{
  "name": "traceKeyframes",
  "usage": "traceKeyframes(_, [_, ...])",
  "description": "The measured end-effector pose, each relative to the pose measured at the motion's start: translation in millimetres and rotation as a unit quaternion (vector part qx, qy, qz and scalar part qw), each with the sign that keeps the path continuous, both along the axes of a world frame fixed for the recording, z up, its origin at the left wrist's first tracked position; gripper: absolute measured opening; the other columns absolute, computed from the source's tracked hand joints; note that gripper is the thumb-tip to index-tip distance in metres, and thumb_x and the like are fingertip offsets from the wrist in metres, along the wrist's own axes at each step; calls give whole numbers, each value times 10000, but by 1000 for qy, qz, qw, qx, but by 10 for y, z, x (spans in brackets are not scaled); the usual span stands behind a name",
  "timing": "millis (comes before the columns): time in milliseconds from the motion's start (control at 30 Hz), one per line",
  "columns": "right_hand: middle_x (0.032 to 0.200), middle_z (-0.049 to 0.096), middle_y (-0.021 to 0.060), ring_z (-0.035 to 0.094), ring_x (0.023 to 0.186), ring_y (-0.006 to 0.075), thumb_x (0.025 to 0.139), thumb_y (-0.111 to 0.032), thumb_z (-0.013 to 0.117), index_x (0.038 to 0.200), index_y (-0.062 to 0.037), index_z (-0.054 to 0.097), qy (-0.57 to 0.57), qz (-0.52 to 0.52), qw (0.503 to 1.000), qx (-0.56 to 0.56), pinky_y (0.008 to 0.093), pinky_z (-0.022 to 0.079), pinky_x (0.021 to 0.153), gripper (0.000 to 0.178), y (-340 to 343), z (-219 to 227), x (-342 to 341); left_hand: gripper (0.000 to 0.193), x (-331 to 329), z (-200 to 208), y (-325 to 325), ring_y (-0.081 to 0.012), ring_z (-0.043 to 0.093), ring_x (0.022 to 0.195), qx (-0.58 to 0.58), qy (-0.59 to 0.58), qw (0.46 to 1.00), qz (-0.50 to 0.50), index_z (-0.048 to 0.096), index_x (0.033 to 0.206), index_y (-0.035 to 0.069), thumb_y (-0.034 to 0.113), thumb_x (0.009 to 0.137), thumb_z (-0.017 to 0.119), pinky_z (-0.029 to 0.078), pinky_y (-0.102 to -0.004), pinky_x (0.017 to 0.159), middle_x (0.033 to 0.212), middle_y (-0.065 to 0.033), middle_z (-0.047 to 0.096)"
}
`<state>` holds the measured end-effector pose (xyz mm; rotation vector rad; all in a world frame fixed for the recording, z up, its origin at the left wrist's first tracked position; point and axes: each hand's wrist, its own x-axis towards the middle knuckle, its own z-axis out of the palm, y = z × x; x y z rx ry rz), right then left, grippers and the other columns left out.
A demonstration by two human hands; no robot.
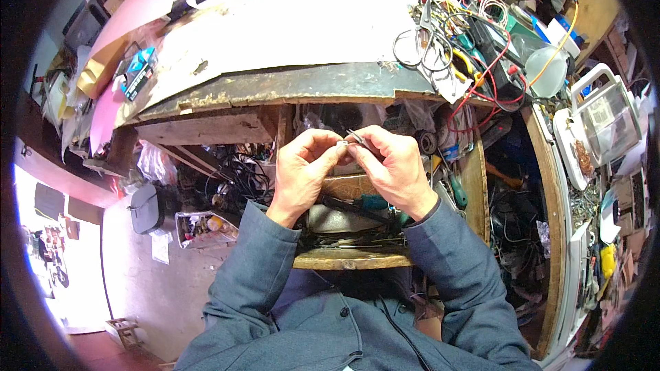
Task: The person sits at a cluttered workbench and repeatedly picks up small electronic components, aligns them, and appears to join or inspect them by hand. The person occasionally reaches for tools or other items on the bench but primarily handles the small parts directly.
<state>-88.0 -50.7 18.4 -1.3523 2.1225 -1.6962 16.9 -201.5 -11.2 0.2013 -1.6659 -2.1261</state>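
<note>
Clearly both of my hands meet in front of my chest, below the edge of the cluttered surface (275, 86), so the work sits close under my eyes. My left hand (301, 165) pinches a small pale piece (340, 143) at its fingertips. My right hand (392, 165) grips a thin dark metal tool (357, 137) against it. The piece looks whitish and tiny; its shape I cannot tell.
</note>
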Motion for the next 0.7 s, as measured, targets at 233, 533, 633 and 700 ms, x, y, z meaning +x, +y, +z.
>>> traceKeyframes(233, [829,720,38,624,757,54,1000,-89,660,1012,4,685,-142,9,989,-31,248,517,666,97,-47,-107,-21,246,-25,31,34,-166,716,976,32,19,999,-4,650,1181,-25,-20,942,711,598,-314,900,1087,-108,732])
traceKeyframes(533, [890,742,43,666,793,66,1008,-70,645,1033,14,688,-129,6,992,-7,248,548,694,98,-27,30,67,153,-1,82,6,-144,725,831,28,-54,998,5,738,1065,-18,85,952,740,599,-282,765,952,-81,762])
traceKeyframes(633, [888,735,34,658,793,58,999,-66,658,1039,9,687,-101,4,995,-3,241,544,694,90,-26,0,44,147,0,50,9,-142,723,817,17,-44,999,15,739,1062,-13,86,953,739,599,-281,756,952,-79,760])
traceKeyframes(700, [881,722,18,642,791,47,993,-67,669,1038,4,684,-121,16,992,-12,232,535,697,86,-24,-35,18,144,-3,60,9,-140,721,816,19,-36,999,21,737,1060,-9,87,953,739,599,-280,751,947,-78,758])
